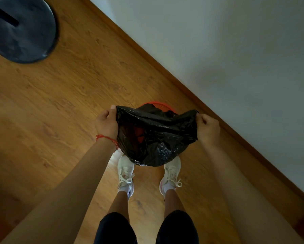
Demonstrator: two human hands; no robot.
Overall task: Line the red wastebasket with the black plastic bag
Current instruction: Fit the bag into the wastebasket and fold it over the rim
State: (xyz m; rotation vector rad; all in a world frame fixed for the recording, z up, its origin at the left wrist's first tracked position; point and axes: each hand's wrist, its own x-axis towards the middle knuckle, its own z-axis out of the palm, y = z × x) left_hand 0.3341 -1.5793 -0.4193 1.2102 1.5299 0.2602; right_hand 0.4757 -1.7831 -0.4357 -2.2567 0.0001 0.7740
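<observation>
A black plastic bag (pixel 156 134) hangs stretched wide between both hands, right above the red wastebasket (pixel 156 104). Only the basket's far rim shows behind the bag, plus a dim red patch seen through the thin plastic. My left hand (pixel 106 123) grips the bag's left edge, with the thumb up along the plastic. My right hand (pixel 207 128) pinches the bag's right edge. The bag's crumpled bottom sags down toward my shoes.
My two white sneakers (pixel 125 170) stand on the wooden floor just below the bag. A white wall (pixel 235 50) with a wooden skirting board runs diagonally on the right, close to the basket. A round dark stand base (pixel 21 29) sits on the floor at the upper left.
</observation>
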